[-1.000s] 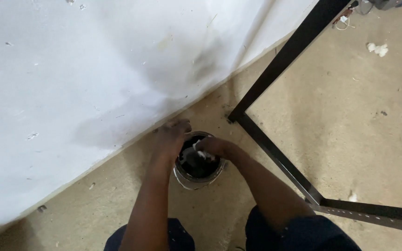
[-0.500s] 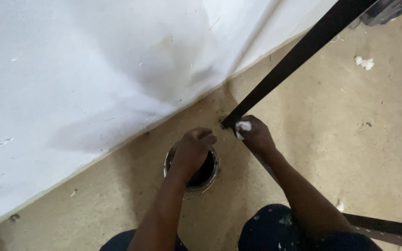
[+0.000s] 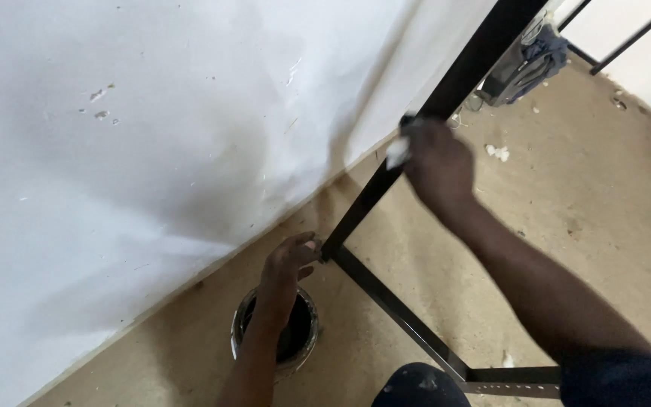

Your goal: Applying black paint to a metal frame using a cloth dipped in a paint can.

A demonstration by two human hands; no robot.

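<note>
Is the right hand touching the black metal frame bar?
Touching. The head view shows the right hand pressed against the black frame bar, with no gap visible.

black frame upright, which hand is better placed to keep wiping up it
Right. The right hand already presses a small white pad against the upright; the left hand sits low at the frame's bottom corner, over the can.
</note>
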